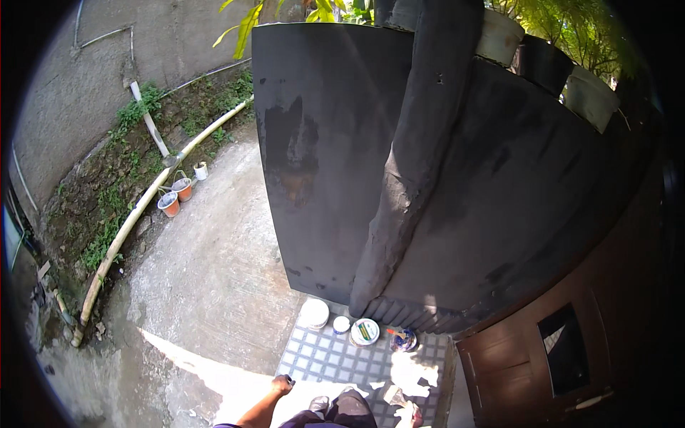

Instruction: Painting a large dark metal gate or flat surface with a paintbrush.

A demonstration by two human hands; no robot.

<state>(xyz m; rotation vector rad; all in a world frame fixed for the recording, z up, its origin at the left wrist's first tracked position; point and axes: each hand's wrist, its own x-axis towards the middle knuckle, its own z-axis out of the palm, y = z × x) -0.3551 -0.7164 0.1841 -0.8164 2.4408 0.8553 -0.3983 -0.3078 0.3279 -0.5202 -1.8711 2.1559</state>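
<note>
My left hand (282,385) hangs low over the sunlit floor edge, its fingers curled; whatever may be in them is hidden. At the lower right, my right hand (408,414) is closed on a small, flat pale tool (393,394), its kind too small to make out. Ahead on the checkered tiles (325,357) stand a white bucket (315,313), a small white tub (342,324), a round lidded can (364,332) and an open paint can (404,340) with an orange-handled item across it. The dark painted wall (335,157) rises behind them, away from both hands.
A rough column (414,164) runs up the wall, with plant pots (499,37) along its top. At right is a brown door (514,364). Orange-and-grey buckets (169,205) stand left by a long bamboo pole (135,217). A concrete path (214,235) adjoins the tiles.
</note>
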